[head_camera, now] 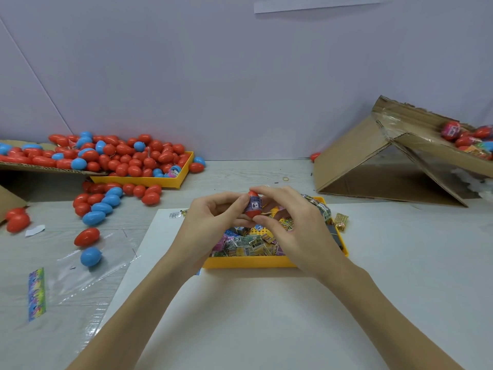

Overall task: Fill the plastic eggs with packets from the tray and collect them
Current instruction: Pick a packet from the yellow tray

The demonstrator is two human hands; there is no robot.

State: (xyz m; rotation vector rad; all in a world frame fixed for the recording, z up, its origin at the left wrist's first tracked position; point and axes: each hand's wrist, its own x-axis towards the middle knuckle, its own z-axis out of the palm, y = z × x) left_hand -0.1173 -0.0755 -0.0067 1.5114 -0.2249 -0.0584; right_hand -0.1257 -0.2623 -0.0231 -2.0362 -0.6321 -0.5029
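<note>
At frame centre, left hand (213, 214) and right hand (290, 225) both pinch a red egg (253, 206) above the packet tray (248, 262); uneven squeezing risks a trapped packet and incomplete closure.

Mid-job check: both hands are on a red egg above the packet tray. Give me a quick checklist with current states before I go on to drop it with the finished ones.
1. Egg held: ok. The left hand and right hand both pinch the red egg.
2. Label band on the egg: ok, a purple band marked 6+ wraps its middle.
3. Egg fully closed with a packet inside: cannot tell, the band and fingers hide the seam.
4. Packets left: ok, the yellow tray still holds many.
5. Drop-off: ok, the cardboard box at the right already holds wrapped eggs.
6. Empty eggs to hand: ok, loose eggs lie on the left.
</note>
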